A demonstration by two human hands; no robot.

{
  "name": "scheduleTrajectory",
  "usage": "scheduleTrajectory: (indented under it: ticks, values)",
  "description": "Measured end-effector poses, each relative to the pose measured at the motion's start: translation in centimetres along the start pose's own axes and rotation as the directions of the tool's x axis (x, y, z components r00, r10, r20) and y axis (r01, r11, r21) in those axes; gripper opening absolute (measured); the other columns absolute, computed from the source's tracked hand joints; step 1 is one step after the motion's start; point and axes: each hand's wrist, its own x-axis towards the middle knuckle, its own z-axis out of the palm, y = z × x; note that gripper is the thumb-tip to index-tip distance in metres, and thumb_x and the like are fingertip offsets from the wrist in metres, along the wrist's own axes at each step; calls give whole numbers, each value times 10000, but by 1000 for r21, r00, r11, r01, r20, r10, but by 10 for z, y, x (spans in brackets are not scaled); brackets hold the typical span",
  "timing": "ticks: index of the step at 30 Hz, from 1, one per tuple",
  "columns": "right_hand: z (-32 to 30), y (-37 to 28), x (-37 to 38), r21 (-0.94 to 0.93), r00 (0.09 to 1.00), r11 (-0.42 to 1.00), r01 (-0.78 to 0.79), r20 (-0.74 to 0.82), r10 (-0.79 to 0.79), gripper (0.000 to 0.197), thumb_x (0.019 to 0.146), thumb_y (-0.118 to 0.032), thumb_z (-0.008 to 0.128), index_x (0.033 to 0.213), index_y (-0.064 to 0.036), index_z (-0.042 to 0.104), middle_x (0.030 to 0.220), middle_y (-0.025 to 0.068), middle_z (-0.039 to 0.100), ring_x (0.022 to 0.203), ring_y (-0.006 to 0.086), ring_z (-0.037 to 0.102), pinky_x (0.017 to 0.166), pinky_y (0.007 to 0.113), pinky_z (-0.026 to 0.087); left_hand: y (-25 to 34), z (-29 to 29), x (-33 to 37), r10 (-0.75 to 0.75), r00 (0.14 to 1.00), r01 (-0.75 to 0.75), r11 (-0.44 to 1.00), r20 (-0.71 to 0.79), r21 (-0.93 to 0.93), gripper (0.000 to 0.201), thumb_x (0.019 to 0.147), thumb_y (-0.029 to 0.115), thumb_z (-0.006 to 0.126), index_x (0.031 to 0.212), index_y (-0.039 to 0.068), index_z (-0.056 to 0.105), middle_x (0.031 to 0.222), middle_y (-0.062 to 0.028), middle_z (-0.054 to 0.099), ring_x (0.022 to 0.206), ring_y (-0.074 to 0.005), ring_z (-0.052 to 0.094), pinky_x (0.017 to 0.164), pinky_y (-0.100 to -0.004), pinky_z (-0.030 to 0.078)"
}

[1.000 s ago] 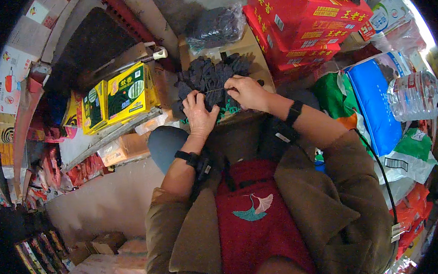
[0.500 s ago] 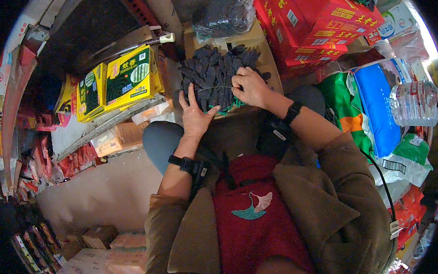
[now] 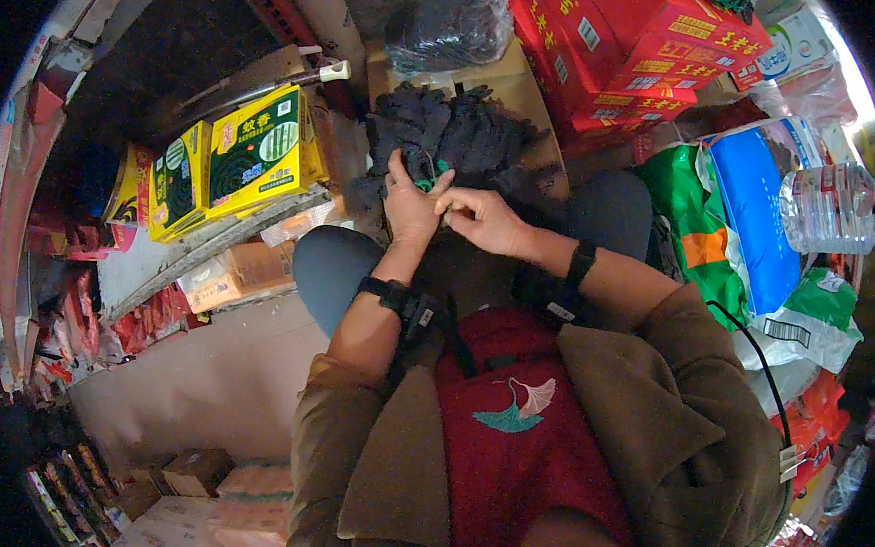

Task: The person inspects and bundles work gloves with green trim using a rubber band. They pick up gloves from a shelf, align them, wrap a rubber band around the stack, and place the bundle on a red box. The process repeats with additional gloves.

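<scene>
A bundle of dark knitted gloves (image 3: pixel 457 124) with green cuffs lies in front of me on an opened-out piece of cardboard (image 3: pixel 529 89). My left hand (image 3: pixel 412 204) grips the near end of the bundle, its thumb and index finger on either side of a green cuff (image 3: pixel 426 184). A thin string (image 3: pixel 430 160) curves over the gloves just above the left thumb. Close against that thumb, my right hand (image 3: pixel 486 221) is closed in a pinch on the string, though the part between its fingertips is hardly visible.
Yellow-and-green mosquito coil boxes (image 3: pixel 255 152) stand on a shelf at the left. A plastic-wrapped dark bundle (image 3: pixel 447 28) lies beyond the gloves. Red cartons (image 3: pixel 632 45) are stacked at the far right, near blue and green packages (image 3: pixel 751 218) and a clear plastic bottle (image 3: pixel 830 207).
My right hand has moved left and nearer, from the bundle's right side to my left thumb. The left hand has shifted right onto the cuffs. The string no longer stretches straight across the gloves.
</scene>
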Motion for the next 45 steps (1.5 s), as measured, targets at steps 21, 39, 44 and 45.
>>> scheduleTrajectory:
  ticks: [21, 39, 44, 45]
  values:
    - [-30, -13, -3, -258, 920, 902, 346, 280, -273, 168, 904, -104, 601, 1029, -98, 713, 943, 134, 719, 876, 332, 692, 765, 422, 538, 17, -6, 13, 129, 956, -37, 944, 265, -327, 551, 864, 239, 782, 1335, 185, 501, 739, -69, 623, 685, -199, 604, 649, -345, 497]
    - [-61, 46, -25, -786, 929, 513, 345, 362, -70, 663, 768, -103, 679, 1404, -161, 500, 1230, 130, 538, 1176, 352, 503, 969, 503, 416, -40, -8, 1, -143, 887, 463, 266, 440, -846, 143, 1016, 159, 571, 958, 57, 654, 721, 2, 597, 593, -82, 500, 557, -264, 441]
    - [-85, 52, -2, -647, 909, 660, 382, 391, -143, 718, 734, 25, 588, 1421, -158, 488, 1216, 158, 555, 1126, 393, 535, 974, 471, 455, -48, -13, -6, 113, 857, 147, 882, 502, -448, 66, 956, 83, 610, 955, 41, 661, 777, -23, 630, 611, -108, 528, 571, -291, 454]
    - [-87, 55, 4, -648, 917, 659, 382, 354, -183, 712, 738, 13, 623, 1413, -177, 499, 1182, 174, 571, 1087, 408, 558, 976, 478, 457, -45, -14, -11, 164, 850, 51, 920, 501, -388, 63, 938, 84, 623, 947, 36, 664, 740, -53, 625, 612, -130, 547, 584, -303, 458]
